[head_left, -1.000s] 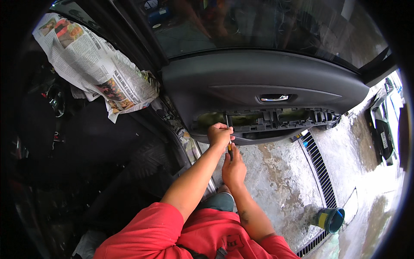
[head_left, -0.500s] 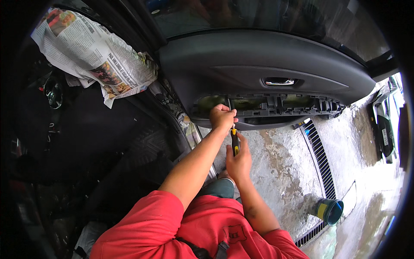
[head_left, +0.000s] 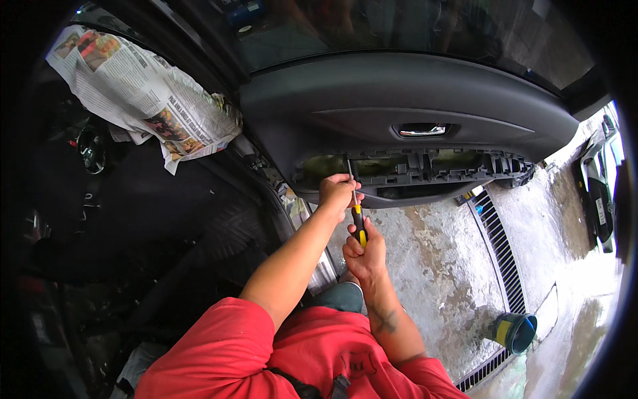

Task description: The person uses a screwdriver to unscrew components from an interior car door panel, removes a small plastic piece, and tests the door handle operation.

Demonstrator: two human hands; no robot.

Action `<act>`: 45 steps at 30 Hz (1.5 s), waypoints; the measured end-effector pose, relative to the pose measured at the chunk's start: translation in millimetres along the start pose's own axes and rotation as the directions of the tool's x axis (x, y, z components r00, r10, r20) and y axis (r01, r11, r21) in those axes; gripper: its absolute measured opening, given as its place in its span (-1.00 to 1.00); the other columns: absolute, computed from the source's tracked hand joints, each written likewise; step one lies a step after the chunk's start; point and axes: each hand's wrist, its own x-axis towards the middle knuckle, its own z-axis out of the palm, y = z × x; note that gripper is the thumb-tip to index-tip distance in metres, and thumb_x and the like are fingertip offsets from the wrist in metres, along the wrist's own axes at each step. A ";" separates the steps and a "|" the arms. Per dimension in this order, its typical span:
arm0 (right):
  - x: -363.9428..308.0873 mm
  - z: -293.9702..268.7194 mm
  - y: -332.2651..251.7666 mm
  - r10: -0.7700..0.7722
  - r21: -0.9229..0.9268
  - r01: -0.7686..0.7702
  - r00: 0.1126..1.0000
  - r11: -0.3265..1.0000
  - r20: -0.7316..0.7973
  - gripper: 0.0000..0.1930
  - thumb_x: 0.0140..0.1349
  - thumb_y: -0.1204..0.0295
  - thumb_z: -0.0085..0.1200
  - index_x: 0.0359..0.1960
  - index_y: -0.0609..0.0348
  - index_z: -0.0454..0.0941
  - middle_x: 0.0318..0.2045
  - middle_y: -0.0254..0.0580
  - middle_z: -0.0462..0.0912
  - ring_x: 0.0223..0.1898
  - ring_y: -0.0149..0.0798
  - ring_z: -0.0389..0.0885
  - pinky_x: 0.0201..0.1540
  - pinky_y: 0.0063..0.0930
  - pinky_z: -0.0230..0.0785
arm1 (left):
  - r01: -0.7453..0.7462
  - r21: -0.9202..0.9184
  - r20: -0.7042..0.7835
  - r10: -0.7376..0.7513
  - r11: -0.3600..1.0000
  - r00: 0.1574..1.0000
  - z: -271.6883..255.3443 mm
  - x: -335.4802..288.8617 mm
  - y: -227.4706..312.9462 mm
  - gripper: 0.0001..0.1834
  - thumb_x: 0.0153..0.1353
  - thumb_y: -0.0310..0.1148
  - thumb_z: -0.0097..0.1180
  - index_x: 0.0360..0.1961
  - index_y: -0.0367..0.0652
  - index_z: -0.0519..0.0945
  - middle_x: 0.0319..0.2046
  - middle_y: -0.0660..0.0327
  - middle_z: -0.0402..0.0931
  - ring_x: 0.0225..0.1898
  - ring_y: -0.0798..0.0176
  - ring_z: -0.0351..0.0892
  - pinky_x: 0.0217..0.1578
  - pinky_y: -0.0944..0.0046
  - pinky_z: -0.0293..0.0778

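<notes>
My right hand is wrapped round the black-and-yellow handle of a screwdriver. Its thin metal shaft points away from me, up to the opening in a dark car door panel. Around that shaft, just below the opening, the fingers of my left hand are closed. Black plastic brackets line the long opening, with yellowish material showing behind them. Exactly what the screwdriver's tip touches is too small to tell.
A chrome inner door handle sits above the opening. Newspaper covers something at the upper left, beside the dark car interior. On the worn concrete floor are a drain grate and a bucket. Another vehicle stands far right.
My right hand has dropped slightly towards me, and its fingers have curled tighter on the handle. More of the screwdriver's shaft shows between my hands. My left hand has shifted slightly left and nearer.
</notes>
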 end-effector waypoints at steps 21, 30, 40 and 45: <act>-19.2 -45.0 -43.9 0.438 -0.452 -0.313 0.875 0.835 0.204 -0.26 0.47 -0.01 -0.03 0.53 0.00 0.00 -0.08 -0.25 0.55 -0.30 -0.29 0.50 -0.26 -0.38 0.32 | -0.061 0.182 -0.151 0.089 0.981 0.985 2.6 -72.3 -81.6 -0.59 0.55 -0.05 -0.08 -0.30 -0.15 0.54 -0.37 0.19 0.59 -0.35 0.32 0.58 -0.29 0.28 0.55; -52.8 -253.0 -235.8 0.275 -0.908 -0.299 0.936 0.293 -0.220 -0.57 0.43 0.33 0.01 0.29 0.15 0.40 -0.19 -0.09 0.65 -0.32 -0.23 0.69 -0.38 -0.46 0.48 | 0.290 -0.143 -0.358 -0.323 0.946 0.876 -39.2 -185.0 -169.1 -0.85 0.39 -0.26 0.12 -0.25 -0.08 0.48 -0.53 0.28 0.45 -0.62 0.34 0.44 -0.59 0.23 0.44; -95.9 -415.5 -397.5 -0.086 -0.669 -0.722 0.689 -0.179 -0.720 -0.71 0.36 0.17 0.11 -0.04 0.05 0.50 -0.33 -0.12 0.60 -0.48 -0.11 0.64 -0.60 -0.31 0.41 | 0.262 0.183 -0.865 0.028 0.948 0.500 -98.4 -285.5 -270.1 -0.84 0.23 -0.33 0.27 -0.29 -0.10 0.53 -0.46 0.14 0.57 -0.39 0.14 0.63 -0.35 0.07 0.51; -37.2 -409.2 -345.4 -0.081 -0.854 -0.498 0.867 -0.149 -0.492 -0.56 0.42 0.20 0.11 0.26 -0.06 0.36 -0.21 -0.09 0.62 -0.38 -0.18 0.64 -0.48 -0.35 0.47 | 0.459 0.084 -0.979 -0.012 0.884 0.203 -189.5 -317.7 -273.1 -0.80 0.34 -0.25 0.07 -0.18 -0.14 0.61 -0.19 -0.08 0.68 -0.06 -0.23 0.66 -0.02 -0.09 0.55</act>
